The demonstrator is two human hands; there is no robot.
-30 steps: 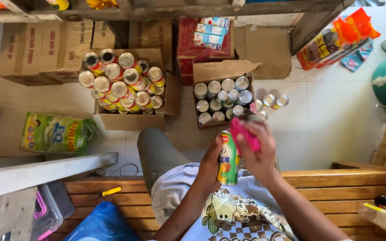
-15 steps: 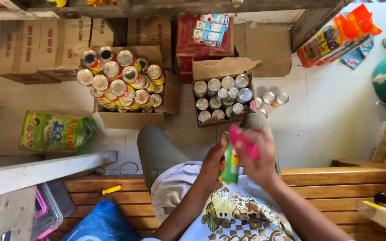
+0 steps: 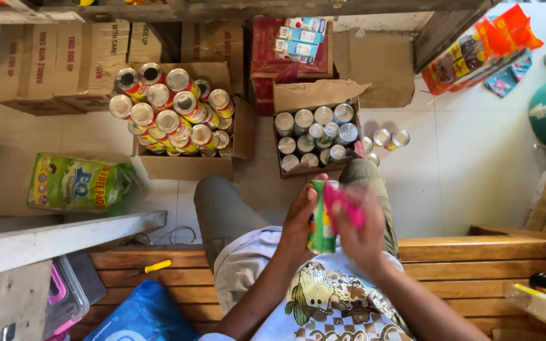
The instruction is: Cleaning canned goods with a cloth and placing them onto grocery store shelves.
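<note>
**A:** What is the left hand (image 3: 298, 221) doing?

**B:** Its fingers are curled tight around a tall green metal can with a bright label (image 3: 321, 218). The can is up in the air, over the person's lap, just in front of the wooden slat table (image 3: 475, 268).

**A:** And the right hand (image 3: 364, 227)?

**B:** It is on the other side of the can. Its fingers are closed on a pink cloth (image 3: 342, 202), and the cloth is pressed on the can near the top. The hand looks blurry.

**A:** What is on the floor?

**B:** Just past the knees is a small brown cardboard box full of silver-topped cans (image 3: 314, 136). Two more silver cans (image 3: 391, 137) lie just beside it on the white tile floor (image 3: 475, 164). To the left is a bigger brown cardboard box piled with red and yellow cans (image 3: 172, 117).

**A:** Anything else?

**B:** A green plastic pack (image 3: 77, 183) lies on the floor far to the left. A little yellow-handled screwdriver (image 3: 153, 267) lies on the table.
</note>
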